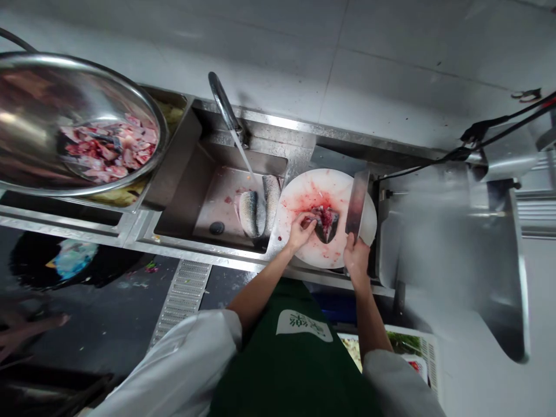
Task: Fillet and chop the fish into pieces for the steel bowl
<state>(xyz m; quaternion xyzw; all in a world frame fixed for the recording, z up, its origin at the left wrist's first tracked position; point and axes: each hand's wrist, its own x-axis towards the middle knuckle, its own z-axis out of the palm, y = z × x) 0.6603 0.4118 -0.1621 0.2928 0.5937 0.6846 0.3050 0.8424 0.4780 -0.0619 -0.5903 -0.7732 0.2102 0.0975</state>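
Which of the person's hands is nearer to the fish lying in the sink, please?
Left. The left hand rests on the fish piece beside the sink; the right hand holds the cleaver, farther from the fish.

Pale tiled wall [391, 52] far, light glaring off it. Steel sink [182, 174] below, tap [223, 104] running. Dark wet floor [108, 313] near left, metal drain grate [180, 301] set in. Black cables [499, 130] far right.

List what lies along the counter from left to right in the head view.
Steel bowl of cut fish pieces → tap → whole fish in the sink → left hand → fish piece on the round board → cleaver in the right hand → steel machine.
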